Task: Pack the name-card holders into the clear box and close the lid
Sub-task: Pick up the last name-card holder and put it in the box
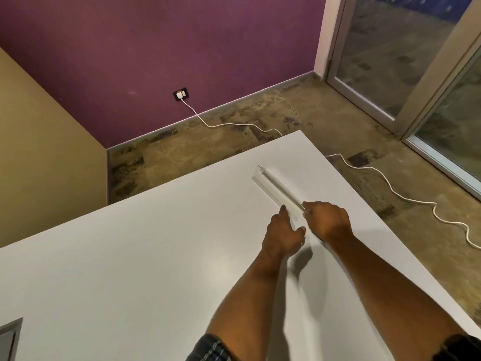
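A long clear acrylic piece [273,185], either the clear box or a name-card holder, lies on the white table [130,256] and runs from far left to near right. My right hand [326,221] grips its near end with curled fingers. My left hand [282,233] is at the near left edge of the piece, forefinger stretched along it and thumb out to the right. The piece is transparent, so I cannot tell what it holds or whether a lid is on it.
The table's far edge [208,162] and right edge drop to a mottled floor. A white cable [390,186] trails from a wall socket [181,94] across the floor. A grey object [10,334] sits at the table's near left corner. Glass doors stand at the right.
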Demonstrator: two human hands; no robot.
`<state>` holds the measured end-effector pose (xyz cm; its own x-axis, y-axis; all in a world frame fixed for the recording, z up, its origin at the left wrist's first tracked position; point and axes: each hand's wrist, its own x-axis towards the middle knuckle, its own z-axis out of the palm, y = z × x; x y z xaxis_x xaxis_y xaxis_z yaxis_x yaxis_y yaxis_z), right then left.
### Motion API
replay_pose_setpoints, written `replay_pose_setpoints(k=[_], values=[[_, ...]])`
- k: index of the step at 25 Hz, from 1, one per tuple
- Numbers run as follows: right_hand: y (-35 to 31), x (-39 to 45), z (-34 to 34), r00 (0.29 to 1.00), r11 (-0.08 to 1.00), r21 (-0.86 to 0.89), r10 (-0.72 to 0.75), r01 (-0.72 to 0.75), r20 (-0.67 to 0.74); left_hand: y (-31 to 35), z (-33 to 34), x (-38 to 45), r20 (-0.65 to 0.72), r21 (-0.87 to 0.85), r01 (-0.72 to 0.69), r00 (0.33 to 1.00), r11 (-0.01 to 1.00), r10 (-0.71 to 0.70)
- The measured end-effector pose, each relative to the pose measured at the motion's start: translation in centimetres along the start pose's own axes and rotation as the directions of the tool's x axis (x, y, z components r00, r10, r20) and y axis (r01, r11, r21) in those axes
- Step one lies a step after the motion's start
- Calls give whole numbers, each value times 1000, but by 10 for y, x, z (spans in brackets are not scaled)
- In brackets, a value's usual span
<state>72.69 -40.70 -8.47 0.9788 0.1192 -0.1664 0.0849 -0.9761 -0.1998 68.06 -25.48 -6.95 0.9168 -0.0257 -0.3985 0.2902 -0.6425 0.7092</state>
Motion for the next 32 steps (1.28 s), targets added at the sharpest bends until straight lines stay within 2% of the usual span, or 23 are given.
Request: replay_pose_setpoints(k=[2,4,7,9,12,16,17,20,21,24,28,32], values=[[-3,-1,4,996,997,-11,-74,74,-48,-1,2,5,-63,-88,14,998,996,-19],[-9,-10,9,968,985,33,-162,171,-192,-1,-1,6,-96,-180,48,993,983,-66],[-24,-28,18,852,939,93,-255,331,-457,-4,-13,2,-128,-379,138,971,915,-200],[-36,-40,21,793,916,-14,-355,401,-495,-8,-25,-5,-126,-537,177,950,825,-286],[-57,-63,23,733,851,-197,-520,486,-439,-26,-47,-28,-114,-572,252,918,781,-380],[-84,-100,17,699,780,-274,-625,562,-347,-49,-67,-82,-107,-576,276,907,770,-406],[-87,-109,15,712,774,-237,-633,587,-303,-53,-71,-96,-97,-569,289,906,770,-412],[-91,-137,-12,807,805,81,-575,587,-135,-66,-90,-141,-12,-510,346,912,787,-409],[-90,-145,-24,811,804,118,-571,583,-127,-70,-99,-159,31,-482,362,917,798,-398],[-85,-161,-50,798,792,108,-584,601,-150,-85,-126,-211,146,-398,364,931,842,-333],[-81,-188,-68,765,763,99,-643,639,24,-92,-155,-264,276,-322,392,909,862,-311],[-95,-235,-67,678,690,122,-724,714,125,-95,-163,-309,410,-238,378,874,895,-260]])
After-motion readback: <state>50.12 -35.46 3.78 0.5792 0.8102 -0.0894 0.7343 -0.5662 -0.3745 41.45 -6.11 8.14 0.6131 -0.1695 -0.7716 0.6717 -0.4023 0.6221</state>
